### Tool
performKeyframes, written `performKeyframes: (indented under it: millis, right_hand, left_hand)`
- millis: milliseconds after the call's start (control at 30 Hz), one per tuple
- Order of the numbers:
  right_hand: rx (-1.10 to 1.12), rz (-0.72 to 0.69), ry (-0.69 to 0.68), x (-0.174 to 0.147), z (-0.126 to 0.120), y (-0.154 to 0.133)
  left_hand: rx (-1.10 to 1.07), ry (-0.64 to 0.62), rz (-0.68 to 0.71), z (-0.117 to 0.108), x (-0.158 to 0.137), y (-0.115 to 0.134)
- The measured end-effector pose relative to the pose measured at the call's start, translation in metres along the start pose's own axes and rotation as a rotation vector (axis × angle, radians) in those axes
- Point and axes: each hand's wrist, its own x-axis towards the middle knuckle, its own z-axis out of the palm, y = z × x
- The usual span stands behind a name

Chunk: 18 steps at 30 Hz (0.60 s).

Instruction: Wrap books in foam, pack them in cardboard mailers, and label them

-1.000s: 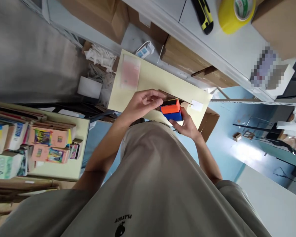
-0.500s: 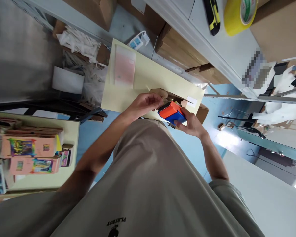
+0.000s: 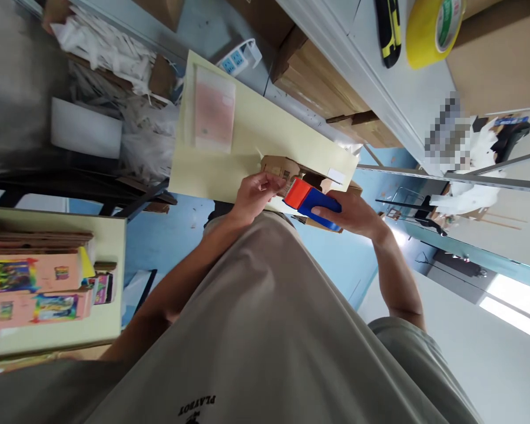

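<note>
My right hand (image 3: pixel 353 213) is wrapped round an orange and blue tape dispenser (image 3: pixel 311 200), its toothed orange end turned left. My left hand (image 3: pixel 255 197) is closed, thumb and fingertips together, just left of that end. What sits between those fingertips is too small to make out. Beyond both hands a small brown cardboard box (image 3: pixel 274 162) lies on the pale yellow table (image 3: pixel 247 126), a dark opening showing behind the dispenser. The hands partly cover the box.
A pinkish translucent packet (image 3: pixel 215 112) lies at the table's left end, with a white power strip (image 3: pixel 238 58) behind it. The shelf (image 3: pixel 380 76) at upper right carries a yellow tape roll (image 3: pixel 435 29) and a utility knife (image 3: pixel 388 32). Books (image 3: pixel 35 282) are stacked at left.
The dispenser has turned, so its toothed end and more of its blue body show. My left hand has shifted slightly left and lower, and the whole view has swung a little.
</note>
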Motion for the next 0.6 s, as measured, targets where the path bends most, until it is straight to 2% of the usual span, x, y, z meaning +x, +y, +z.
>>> performKeyframes:
  millis: [100,200,400,600]
  right_hand:
    - [-0.028,0.051,-0.021,-0.012,-0.023,0.000]
    - [-0.044,0.082,-0.030,-0.015,-0.034,-0.005]
    - [-0.145,0.072,0.039,0.006,-0.019,-0.021]
    - [-0.201,0.076,0.111,0.015,-0.008,-0.025]
  left_hand:
    - [-0.003,0.101,-0.013,-0.015,0.014,-0.014]
    - [-0.014,0.136,-0.061,-0.028,0.032,-0.032]
    - [-0.034,0.168,-0.093,-0.023,0.050,-0.070]
    - [-0.041,0.209,-0.107,-0.014,0.062,-0.093]
